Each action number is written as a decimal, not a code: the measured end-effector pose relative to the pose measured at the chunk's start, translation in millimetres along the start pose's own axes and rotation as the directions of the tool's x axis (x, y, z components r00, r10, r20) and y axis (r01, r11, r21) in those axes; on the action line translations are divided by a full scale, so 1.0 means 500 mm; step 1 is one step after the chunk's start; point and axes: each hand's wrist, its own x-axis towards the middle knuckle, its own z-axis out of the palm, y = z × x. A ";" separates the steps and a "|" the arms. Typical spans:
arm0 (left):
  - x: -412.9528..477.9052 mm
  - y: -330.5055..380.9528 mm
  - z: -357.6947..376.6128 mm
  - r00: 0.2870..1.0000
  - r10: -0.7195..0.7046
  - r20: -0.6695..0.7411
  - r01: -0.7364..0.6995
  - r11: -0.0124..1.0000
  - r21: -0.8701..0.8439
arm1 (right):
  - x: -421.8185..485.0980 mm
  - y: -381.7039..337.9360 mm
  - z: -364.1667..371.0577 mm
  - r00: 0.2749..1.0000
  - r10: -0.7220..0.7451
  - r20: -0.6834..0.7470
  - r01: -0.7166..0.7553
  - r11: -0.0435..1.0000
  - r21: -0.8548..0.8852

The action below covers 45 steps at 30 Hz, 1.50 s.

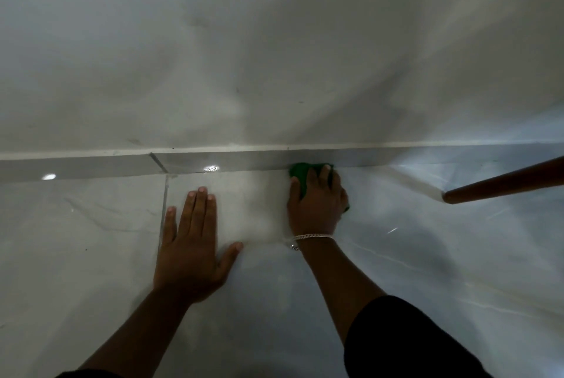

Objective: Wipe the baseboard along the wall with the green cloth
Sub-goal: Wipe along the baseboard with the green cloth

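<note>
A glossy grey baseboard [91,165] runs across the view where the pale wall meets the tiled floor. My right hand [317,200], with a silver bracelet at the wrist, holds the green cloth [300,171] bunched under its fingers and presses it against the foot of the baseboard, right of centre. Most of the cloth is hidden under the hand. My left hand [192,243] lies flat on the floor tile, fingers spread and pointing at the wall, a short way left of the right hand.
A brown wooden leg or pole [503,185] slants in from the right edge, its end resting near the floor close to the baseboard. A grout line [163,209] crosses the shiny floor by my left hand. My dark-clothed knee [406,344] is at the bottom right.
</note>
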 end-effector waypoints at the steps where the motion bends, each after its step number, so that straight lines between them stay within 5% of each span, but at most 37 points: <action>1: 0.000 0.000 -0.001 1.000 -0.002 0.006 0.002 1.000 0.002 | -0.009 -0.014 0.006 1.000 -0.024 0.010 0.024 1.000 -0.001; 8: -0.004 -0.001 -0.009 1.000 0.001 0.009 -0.001 1.000 0.002 | 0.007 0.075 -0.035 0.934 -0.342 0.105 0.349 0.935 -0.059; 13: -0.006 0.002 -0.013 1.000 0.012 -0.009 -0.012 1.000 -0.005 | 0.030 0.129 -0.049 0.986 -0.159 0.047 0.163 0.981 -0.102; 18: -0.002 0.000 -0.015 1.000 -0.012 0.019 0.012 1.000 0.004 | -0.007 0.018 -0.004 0.997 0.032 -0.064 -0.034 0.999 -0.041; 23: -0.001 0.000 -0.016 0.999 -0.010 0.034 0.010 1.000 -0.009 | -0.050 -0.043 0.020 0.974 -0.224 0.037 0.224 0.975 -0.004; 27: -0.003 -0.005 -0.017 0.999 -0.006 0.045 0.006 1.000 0.002 | -0.003 0.055 -0.026 0.877 -0.455 0.154 0.467 0.883 -0.045; 33: -0.003 -0.003 -0.016 1.000 0.006 0.020 -0.006 1.000 -0.011 | 0.084 0.203 -0.100 0.969 -0.199 0.145 0.223 0.959 -0.174; 39: -0.005 -0.002 -0.014 1.000 0.002 -0.010 -0.002 1.000 -0.016 | 0.079 0.134 -0.063 0.997 0.046 0.063 -0.034 0.984 -0.175; 45: -0.004 -0.003 -0.005 0.999 0.027 -0.042 -0.028 1.000 -0.010 | 0.007 -0.011 -0.022 0.982 -0.084 0.170 0.106 0.987 -0.122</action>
